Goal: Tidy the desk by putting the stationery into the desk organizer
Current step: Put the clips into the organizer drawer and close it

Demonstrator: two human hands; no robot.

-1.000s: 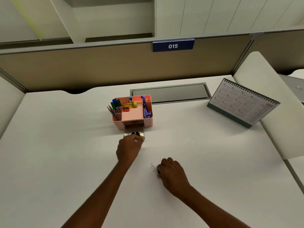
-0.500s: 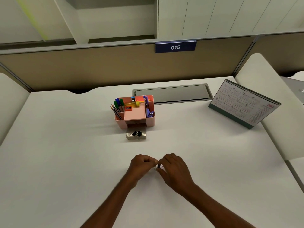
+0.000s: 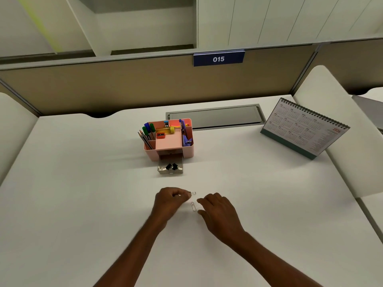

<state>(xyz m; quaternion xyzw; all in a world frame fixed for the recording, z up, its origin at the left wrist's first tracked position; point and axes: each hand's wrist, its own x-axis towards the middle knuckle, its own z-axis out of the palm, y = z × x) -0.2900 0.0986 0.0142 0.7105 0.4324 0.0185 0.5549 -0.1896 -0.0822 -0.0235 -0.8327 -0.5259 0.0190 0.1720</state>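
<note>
A pink desk organizer [image 3: 187,152] stands mid-desk, holding markers, pencils, a sharpener and a purple tool. Its small drawer [image 3: 170,168] is pulled out toward me, with black binder clips [image 3: 171,166] inside. Nearer to me, my left hand [image 3: 171,200] pinches a small paper clip [image 3: 193,193] at its fingertips, just above the desk. A second paper clip [image 3: 193,206] lies flat on the desk between my hands. My right hand [image 3: 217,211] rests beside that clip with its fingers loosely curled, holding nothing.
A desk calendar [image 3: 304,128] stands at the right. A grey cable hatch [image 3: 215,117] lies behind the organizer. A beige partition with a blue "015" sign [image 3: 218,58] closes the back. White side panels [image 3: 339,125] flank the desk.
My left hand came back from the open drawer to the near desk, met my right hand and took hold of a paper clip. My right hand drew slightly right, uncovering the second clip.
</note>
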